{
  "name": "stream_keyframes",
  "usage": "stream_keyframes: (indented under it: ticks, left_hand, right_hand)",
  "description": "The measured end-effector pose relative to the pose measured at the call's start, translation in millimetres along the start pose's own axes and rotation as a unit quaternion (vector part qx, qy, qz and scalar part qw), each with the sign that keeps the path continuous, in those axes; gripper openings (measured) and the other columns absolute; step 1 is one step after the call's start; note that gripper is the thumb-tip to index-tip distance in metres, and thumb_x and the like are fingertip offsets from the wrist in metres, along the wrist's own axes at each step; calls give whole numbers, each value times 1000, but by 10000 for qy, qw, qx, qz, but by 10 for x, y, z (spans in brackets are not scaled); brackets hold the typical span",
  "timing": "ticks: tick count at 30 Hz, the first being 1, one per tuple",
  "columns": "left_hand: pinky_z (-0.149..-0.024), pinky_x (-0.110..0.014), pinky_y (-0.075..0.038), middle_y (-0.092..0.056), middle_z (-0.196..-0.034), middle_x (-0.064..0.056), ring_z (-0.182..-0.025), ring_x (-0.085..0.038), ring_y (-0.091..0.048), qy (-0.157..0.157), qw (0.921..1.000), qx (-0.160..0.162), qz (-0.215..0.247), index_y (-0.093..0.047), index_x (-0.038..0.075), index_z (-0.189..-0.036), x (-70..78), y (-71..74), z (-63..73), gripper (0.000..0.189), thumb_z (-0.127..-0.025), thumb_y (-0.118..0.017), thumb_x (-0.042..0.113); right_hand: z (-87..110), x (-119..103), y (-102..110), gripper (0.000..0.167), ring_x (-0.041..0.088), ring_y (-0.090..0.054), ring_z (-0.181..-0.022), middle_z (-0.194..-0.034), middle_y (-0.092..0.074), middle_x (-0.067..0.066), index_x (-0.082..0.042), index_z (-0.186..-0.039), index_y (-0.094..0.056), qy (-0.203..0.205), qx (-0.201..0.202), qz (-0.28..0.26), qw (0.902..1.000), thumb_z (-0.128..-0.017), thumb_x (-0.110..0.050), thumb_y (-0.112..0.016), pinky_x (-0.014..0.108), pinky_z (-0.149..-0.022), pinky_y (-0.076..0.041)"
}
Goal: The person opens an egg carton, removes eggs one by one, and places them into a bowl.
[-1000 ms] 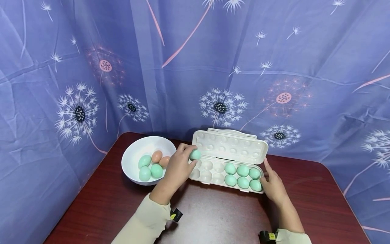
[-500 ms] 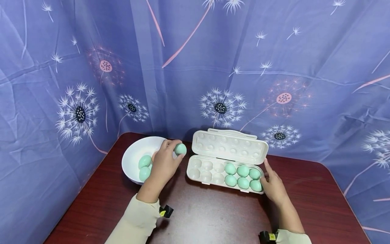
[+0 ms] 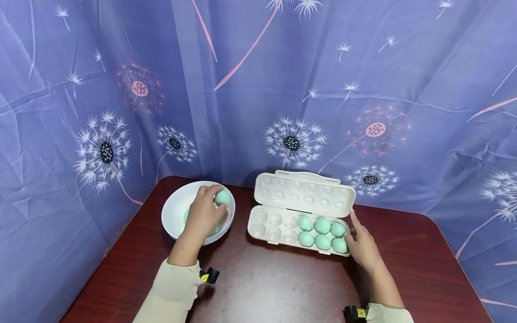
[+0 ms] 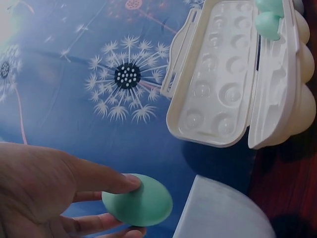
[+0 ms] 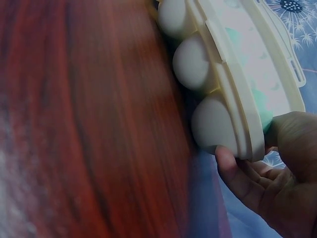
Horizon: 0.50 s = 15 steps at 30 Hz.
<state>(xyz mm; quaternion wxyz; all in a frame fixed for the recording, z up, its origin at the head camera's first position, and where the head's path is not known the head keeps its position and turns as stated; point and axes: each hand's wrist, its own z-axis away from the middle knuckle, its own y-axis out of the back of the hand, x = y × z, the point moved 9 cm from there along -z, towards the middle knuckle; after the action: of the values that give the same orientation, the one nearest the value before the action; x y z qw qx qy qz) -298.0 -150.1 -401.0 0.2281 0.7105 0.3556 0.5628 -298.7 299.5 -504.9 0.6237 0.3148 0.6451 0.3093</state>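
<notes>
My left hand (image 3: 199, 220) pinches a green egg (image 3: 222, 197) between thumb and fingers, over the right side of a white bowl (image 3: 171, 214). In the left wrist view this egg (image 4: 141, 204) is held just left of the bowl's rim (image 4: 218, 213). Other eggs in the bowl are mostly hidden behind the hand; part of a green one (image 3: 186, 216) shows. My right hand (image 3: 365, 247) grips the right end of a cream egg carton (image 3: 304, 194), whose lid stands raised. Several green eggs (image 3: 322, 226) sit in its right-hand cups. The right wrist view shows fingers against the end cup (image 5: 215, 126).
Bowl and carton stand apart on a dark red wooden table (image 3: 274, 278), the bowl at the left. A blue curtain (image 3: 242, 134) with dandelion prints hangs behind the table and along its left side.
The left hand has carried the green egg leftward, from above the carton's left end, across the gap, to over the bowl. The right hand stays at the carton's end.
</notes>
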Motion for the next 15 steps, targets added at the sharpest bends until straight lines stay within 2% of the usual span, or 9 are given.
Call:
stream_keyframes:
  ticks: [5, 15]
  left_hand:
    - [-90, -52, -53, -58, -122, -20, -102, -37, -65, 301, 9989, -360, -82, -62, 10, -131, -96, -59, -20, 50, -83, -74, 14]
    - [-90, -49, -54, -62, -116, -21, -98, -35, -66, 218, 9929, -1076, -449, -66, 8, -121, -159, -199, -11, 43, -80, -76, 10]
  right_hand:
    - [-13, -4, 3, 80, 25, -58, -90, -117, -60, 24, -22, -163, -6, 4, 1, 22, 10000, -98, -10, -50, 37, -79, -47]
    - [-4, 3, -1, 79, 29, -61, -96, -120, -59, 26, -21, -163, -8, -26, 24, 7, 10000, -97, -10, -50, 42, -84, -49]
